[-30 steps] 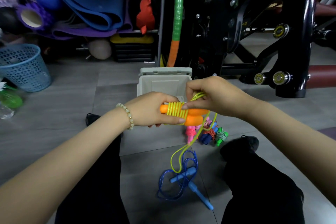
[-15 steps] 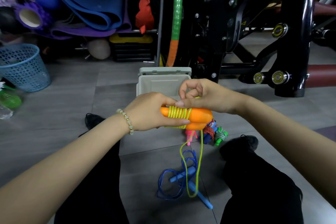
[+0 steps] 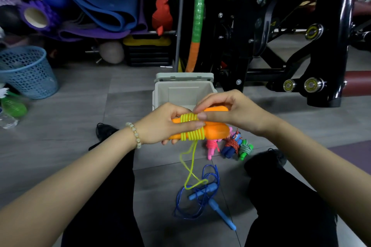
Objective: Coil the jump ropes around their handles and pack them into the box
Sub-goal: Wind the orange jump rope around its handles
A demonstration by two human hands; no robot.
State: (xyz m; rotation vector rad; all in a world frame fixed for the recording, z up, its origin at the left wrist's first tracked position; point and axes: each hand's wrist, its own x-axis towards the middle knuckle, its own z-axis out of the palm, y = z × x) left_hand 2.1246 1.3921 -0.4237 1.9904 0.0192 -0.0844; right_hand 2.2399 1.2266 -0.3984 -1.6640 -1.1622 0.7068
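Grey floor (image 3: pixel 80 116); left hand (image 3: pixel 160 124), right hand (image 3: pixel 230 114) grip orange handles (image 3: pixel 216 132) wrapped in yellow rope (image 3: pixel 192 134).

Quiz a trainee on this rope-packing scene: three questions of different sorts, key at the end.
1. True or false: the yellow rope is fully wound round the orange handles.
2. Which jump rope lies uncoiled on the floor? A) pink B) blue C) green
3. Fill in: the ___ hand grips the handles while the other works the rope at the coils.

Key
1. False: part of it hangs loose below the handles.
2. B: the blue rope is spread out, handles apart.
3. Left: the left hand grips; the right hand pinches at the coils.
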